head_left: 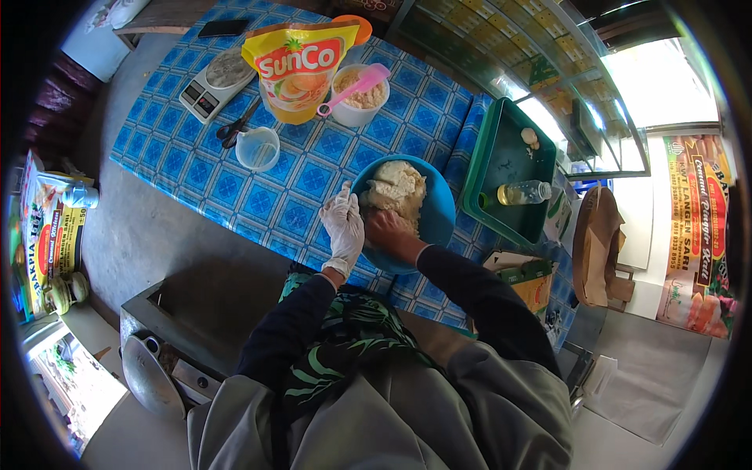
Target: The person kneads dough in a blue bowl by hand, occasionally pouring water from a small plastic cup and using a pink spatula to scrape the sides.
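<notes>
A blue bowl stands near the table's front edge, holding a large lump of pale, rough dough. My left hand, in a thin white glove, grips the bowl's left rim. Inside the bowl, my right hand is pressed into the near side of the dough with its fingers curled. Its fingertips are partly buried and do not show fully. Left of the bowl, a clear measuring cup rests on the tablecloth.
Farther back are a yellow pouch, a white tub of crumbly food with a pink scoop across it, scissors, a scale and a phone. On the right, a green tray holds a small bottle.
</notes>
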A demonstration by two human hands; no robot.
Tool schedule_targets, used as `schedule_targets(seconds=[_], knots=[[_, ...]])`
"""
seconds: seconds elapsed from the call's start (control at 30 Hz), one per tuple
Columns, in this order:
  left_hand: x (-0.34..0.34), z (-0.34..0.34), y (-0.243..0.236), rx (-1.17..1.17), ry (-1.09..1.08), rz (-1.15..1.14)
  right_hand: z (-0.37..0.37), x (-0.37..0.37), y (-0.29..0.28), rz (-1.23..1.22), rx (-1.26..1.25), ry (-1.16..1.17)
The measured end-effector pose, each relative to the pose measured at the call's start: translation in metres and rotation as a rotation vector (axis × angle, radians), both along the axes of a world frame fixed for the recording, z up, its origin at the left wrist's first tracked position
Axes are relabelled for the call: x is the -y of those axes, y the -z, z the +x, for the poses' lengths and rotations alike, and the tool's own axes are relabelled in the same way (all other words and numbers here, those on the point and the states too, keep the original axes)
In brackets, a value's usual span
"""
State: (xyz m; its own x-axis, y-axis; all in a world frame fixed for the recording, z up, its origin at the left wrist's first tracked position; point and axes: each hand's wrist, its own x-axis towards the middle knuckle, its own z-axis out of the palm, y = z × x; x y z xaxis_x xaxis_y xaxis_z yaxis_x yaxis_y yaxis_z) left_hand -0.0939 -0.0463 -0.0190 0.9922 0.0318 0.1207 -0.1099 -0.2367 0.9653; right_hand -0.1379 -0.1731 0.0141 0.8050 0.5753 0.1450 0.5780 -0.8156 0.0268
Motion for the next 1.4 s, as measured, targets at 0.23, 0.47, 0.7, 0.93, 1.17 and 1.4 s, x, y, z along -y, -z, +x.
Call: schedule_targets(seconds=[0.23,0.47,0.7,0.93,1.17,1.4], knots=[[-0.010,0.009,-0.014,-0.101,0.088,0.070,-0.020,0.006,0.000,0.816,-0.366,0.536],[-0.017,0.006,-0.022,0.054,0.141,0.339,-0.060,0.053,-0.055,1.489,-0.258,0.717],[-0.003,0.009,0.005,0.111,0.053,0.069,-0.007,0.016,-0.023,-0.115,-0.470,0.751],[0.004,0.000,-0.003,-0.236,-0.042,-0.619,0.035,0.015,0.009,0.086,-0.271,0.721],[0.005,0.004,-0.010,-0.220,-0.057,-0.853,0.031,0.029,0.007,0.206,-0.499,0.746],[-0.005,0.006,-0.023,-0.015,0.066,0.226,-0.011,0.035,-0.068,0.253,-0.511,0.741]])
